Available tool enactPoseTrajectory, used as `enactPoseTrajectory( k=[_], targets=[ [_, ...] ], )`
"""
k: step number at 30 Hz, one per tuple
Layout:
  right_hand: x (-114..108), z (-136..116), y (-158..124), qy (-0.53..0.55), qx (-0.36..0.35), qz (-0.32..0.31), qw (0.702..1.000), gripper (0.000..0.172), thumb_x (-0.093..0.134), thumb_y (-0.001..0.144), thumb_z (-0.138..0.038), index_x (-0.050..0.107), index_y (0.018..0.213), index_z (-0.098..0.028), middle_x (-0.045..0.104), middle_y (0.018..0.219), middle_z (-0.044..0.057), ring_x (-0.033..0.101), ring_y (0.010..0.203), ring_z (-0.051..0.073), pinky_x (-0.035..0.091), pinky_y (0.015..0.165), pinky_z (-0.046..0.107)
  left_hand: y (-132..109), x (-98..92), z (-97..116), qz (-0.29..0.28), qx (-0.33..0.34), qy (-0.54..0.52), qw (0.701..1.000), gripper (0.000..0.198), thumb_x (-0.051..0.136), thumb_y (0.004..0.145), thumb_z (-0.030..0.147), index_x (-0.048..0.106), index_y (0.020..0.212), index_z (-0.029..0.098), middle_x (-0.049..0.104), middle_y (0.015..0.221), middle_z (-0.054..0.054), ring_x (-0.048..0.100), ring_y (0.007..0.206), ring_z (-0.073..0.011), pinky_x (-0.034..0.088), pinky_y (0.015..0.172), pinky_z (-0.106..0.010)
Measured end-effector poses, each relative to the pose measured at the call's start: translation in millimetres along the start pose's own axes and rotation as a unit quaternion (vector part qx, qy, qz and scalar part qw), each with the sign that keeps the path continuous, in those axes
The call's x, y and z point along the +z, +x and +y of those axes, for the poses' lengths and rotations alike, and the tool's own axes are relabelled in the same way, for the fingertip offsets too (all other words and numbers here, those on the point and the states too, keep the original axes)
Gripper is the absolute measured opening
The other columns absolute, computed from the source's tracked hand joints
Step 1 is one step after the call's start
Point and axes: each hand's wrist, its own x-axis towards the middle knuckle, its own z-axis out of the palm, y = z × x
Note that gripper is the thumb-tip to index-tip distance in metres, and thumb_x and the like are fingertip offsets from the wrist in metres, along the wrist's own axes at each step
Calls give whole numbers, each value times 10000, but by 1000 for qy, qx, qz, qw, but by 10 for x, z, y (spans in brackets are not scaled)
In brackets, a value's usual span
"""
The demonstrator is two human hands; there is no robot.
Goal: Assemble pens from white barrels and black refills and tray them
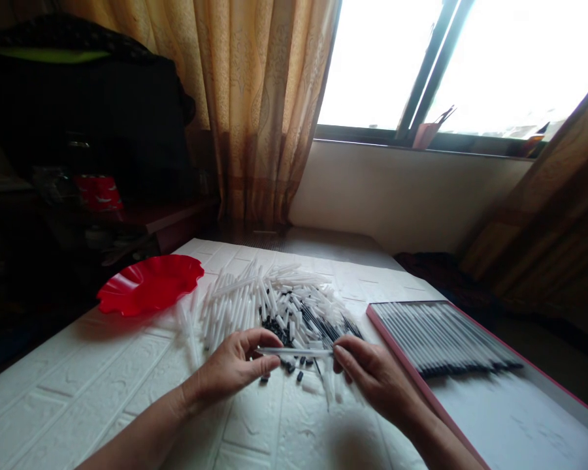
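Observation:
A translucent white pen barrel (298, 352) is held level between my two hands. My left hand (242, 359) pinches its left end between thumb and fingers. At the other end, my right hand (365, 369) has thumb and fingertips closed on the barrel; that tip is hidden by the fingers. Just beyond lies a heap of white pen barrels (230, 307), with small black caps (274, 323), short white pieces (296, 320) and thin dark refills (318, 323) mixed in. A few loose black pieces lie below the barrel, near my left fingers.
At right a pink-edged box lid (475, 418) holds a row of pens with black ends (445, 339). A red wavy-rimmed bowl (151, 287) stands at left on the white brick-patterned table (98, 385). Curtains and a window are behind.

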Motion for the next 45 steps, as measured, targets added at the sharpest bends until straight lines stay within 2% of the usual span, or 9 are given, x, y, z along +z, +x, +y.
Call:
enactPoseTrajectory(
  k=[4,10,19,22,26,29,36,41,45],
  targets=[
    [-19,56,-7,55,17,-8,998,379,430,970,-491,564,771,-197,636,669,16,567,539,138,453,536,244,38,-33,-10,21,-18,-79,996,441,759,715,541,674,925,164,635,660,9,605,564,-136,344,434,-181],
    [95,15,-13,85,24,-67,994,350,446,960,-456,557,759,-192,626,658,12,560,533,125,445,521,220,50,-23,-34,49,-6,-152,987,542,761,701,639,694,938,157,620,593,4,575,526,-128,331,432,-191],
    [317,-148,-61,73,-3,-137,988,261,460,941,-299,591,742,-192,663,631,3,561,503,106,423,508,191,0,32,20,55,3,-221,974,545,727,732,681,689,885,160,690,801,-58,636,708,-164,472,595,-238],
    [194,-81,-29,73,-5,-96,993,319,432,970,-366,613,773,-191,674,662,15,580,524,119,450,529,210,-2,44,38,75,3,-221,972,529,643,787,712,605,865,190,644,762,-8,629,667,-140,494,641,-250],
    [-49,34,14,17,-3,29,999,346,443,969,-412,624,772,-192,655,667,23,579,560,143,455,551,242,24,35,-28,79,6,-176,981,506,528,857,714,550,860,209,394,567,98,364,411,-66,312,413,-167],
    [-79,32,4,-77,-41,12,996,264,503,947,-337,687,826,-194,671,740,36,608,650,158,449,611,251,34,52,-88,42,1,-116,992,527,515,856,719,573,854,195,306,533,115,234,388,-62,190,372,-172],
    [153,-94,-66,-238,-55,-99,965,121,606,874,-228,725,886,-250,686,869,11,641,753,166,411,657,247,2,91,-78,-55,-5,54,997,503,517,882,632,665,890,151,440,618,53,407,572,-119,322,516,-208],
    [215,-126,-42,-283,-38,-116,951,84,621,837,-213,688,883,-232,678,910,20,641,828,192,407,680,253,-24,81,-13,-87,5,132,987,354,474,921,454,681,997,176,558,743,16,533,715,-170,409,687,-254],
    [258,-113,-21,-284,-29,-114,952,82,596,846,-191,671,841,-224,672,904,22,642,818,189,404,671,250,-36,88,3,-91,9,168,981,309,464,910,399,665,975,173,559,723,20,547,698,-172,423,672,-248]
  ],
)
